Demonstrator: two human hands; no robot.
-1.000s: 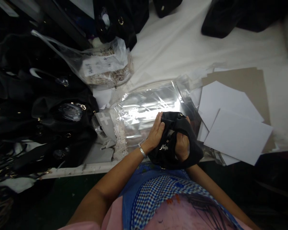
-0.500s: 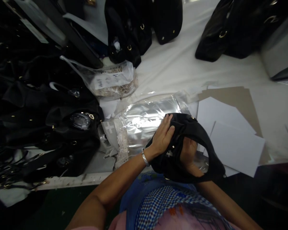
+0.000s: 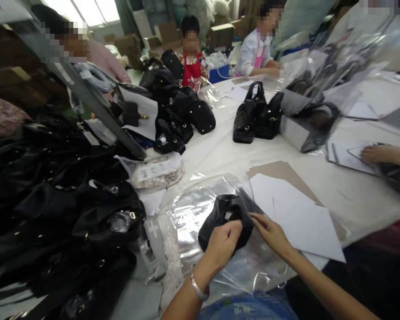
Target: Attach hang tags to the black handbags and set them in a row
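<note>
A black handbag (image 3: 210, 218) rests on a pile of clear plastic bags (image 3: 188, 222) in front of me, with its opening facing up. My left hand (image 3: 222, 242), a silver bangle at its wrist, is closed on the near rim of the handbag, its fingertips bent inside. At the right side, my right hand (image 3: 271, 233) pinches the handbag's edge between thumb and fingers. Something pale shows inside the opening, too small to make out. The handbag's underside is hidden.
Many black handbags (image 3: 53, 200) are heaped at my left. White card sheets (image 3: 293, 215) lie to the right, over brown card. Beyond are a packet (image 3: 158, 171), a slanted metal post (image 3: 120, 138) and more handbags (image 3: 256, 118). Several people are around the table, one hand (image 3: 376, 154) at far right.
My view has tilted up, showing more of the table and the people. The handbag has turned, opening upward. My right hand has come out of its handle loop to its right edge.
</note>
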